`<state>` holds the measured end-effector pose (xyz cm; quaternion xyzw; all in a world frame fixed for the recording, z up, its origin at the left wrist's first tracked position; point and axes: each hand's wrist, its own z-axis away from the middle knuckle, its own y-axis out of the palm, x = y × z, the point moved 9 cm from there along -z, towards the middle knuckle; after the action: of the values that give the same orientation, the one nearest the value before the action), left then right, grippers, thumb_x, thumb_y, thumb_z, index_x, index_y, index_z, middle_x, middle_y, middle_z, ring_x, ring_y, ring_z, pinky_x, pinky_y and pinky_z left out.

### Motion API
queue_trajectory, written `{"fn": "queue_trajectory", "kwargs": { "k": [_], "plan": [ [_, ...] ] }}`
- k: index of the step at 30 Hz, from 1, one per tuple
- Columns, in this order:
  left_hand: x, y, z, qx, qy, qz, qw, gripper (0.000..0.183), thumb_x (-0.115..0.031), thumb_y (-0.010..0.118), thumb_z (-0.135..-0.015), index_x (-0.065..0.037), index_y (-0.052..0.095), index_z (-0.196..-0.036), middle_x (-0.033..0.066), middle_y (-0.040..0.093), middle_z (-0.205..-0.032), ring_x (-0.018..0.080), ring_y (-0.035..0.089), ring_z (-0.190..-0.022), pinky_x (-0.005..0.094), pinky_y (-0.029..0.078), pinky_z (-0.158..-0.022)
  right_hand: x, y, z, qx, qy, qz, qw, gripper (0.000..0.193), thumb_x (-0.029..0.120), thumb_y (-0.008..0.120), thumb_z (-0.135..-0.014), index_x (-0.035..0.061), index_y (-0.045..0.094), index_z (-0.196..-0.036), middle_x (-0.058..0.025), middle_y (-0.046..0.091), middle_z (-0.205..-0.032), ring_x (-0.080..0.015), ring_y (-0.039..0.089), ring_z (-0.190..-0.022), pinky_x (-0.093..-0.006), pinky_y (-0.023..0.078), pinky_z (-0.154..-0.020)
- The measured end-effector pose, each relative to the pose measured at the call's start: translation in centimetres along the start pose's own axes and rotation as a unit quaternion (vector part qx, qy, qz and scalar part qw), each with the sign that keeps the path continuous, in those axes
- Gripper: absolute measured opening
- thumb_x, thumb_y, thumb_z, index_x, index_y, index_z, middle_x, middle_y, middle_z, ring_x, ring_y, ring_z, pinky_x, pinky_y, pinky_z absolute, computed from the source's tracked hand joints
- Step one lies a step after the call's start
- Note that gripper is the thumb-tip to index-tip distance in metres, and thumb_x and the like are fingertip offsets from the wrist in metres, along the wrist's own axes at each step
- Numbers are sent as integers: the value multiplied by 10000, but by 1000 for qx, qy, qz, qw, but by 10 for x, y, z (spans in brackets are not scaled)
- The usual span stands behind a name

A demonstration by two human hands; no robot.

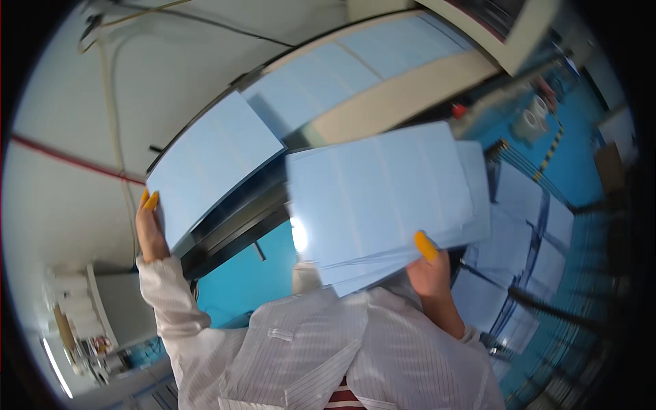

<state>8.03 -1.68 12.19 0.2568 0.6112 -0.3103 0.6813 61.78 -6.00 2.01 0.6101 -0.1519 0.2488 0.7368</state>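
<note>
Striped coat (301,348) nearest my camera; right hand (432,277) pinches pale-blue stack (379,198) before chest, likely keeping loose sheets together; left hand (152,229) at edge of single sheet (215,157), pinch unclear.

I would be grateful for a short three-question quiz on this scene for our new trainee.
1. True or false: the right hand holds just one single sheet.
2. Multiple choice: what colour are the finger covers?
A) green
B) yellow
C) black
3. Fill in the blank: in the picture, the left hand is at the ____ end of a pale blue panel.

Key:
1. False; it holds a stack of pale blue sheets, whose edges show out of line.
2. B
3. left
</note>
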Motion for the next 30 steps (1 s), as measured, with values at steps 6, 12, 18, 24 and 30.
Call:
{"fn": "queue_trajectory", "kwargs": {
  "k": [6,12,18,24,30],
  "plan": [
    [45,-49,-69,-23,13,-49,998,377,-10,423,-811,28,499,-1179,90,599,-948,159,583,-803,226,461,-694,9,-13,-5,-13,-16,147,989,377,146,466,-903,25,413,-1256,-109,475,-1246,-249,434,-1167,-423,302,-1007],
    [3,-3,-65,-81,180,-161,967,350,-60,588,-785,51,555,-1115,110,623,-939,143,563,-835,226,432,-735,5,-4,-4,-18,22,-61,998,370,147,470,-898,8,432,-1238,-126,503,-1226,-258,451,-1160,-427,308,-1005],
    [-18,56,-10,81,276,-433,854,511,-284,665,-766,39,535,-1140,263,548,-1093,384,528,-1019,390,406,-882,15,-9,1,-59,-17,-45,997,338,136,488,-887,7,476,-1200,-125,530,-1196,-249,488,-1122,-413,347,-981],
    [-7,57,46,119,312,-537,775,648,-296,704,-737,-17,447,-1262,322,411,-1241,432,360,-1202,435,303,-996,8,-3,-13,-37,9,-59,998,330,124,479,-890,24,473,-1205,-97,524,-1202,-237,482,-1127,-415,348,-982],
    [-16,66,50,51,312,-540,780,566,-303,709,-727,-17,522,-1179,283,469,-1202,398,506,-1055,390,414,-900,5,-3,-18,-16,12,-65,998,330,142,470,-896,26,472,-1206,-92,531,-1192,-232,482,-1129,-416,348,-979]
  ]
}}
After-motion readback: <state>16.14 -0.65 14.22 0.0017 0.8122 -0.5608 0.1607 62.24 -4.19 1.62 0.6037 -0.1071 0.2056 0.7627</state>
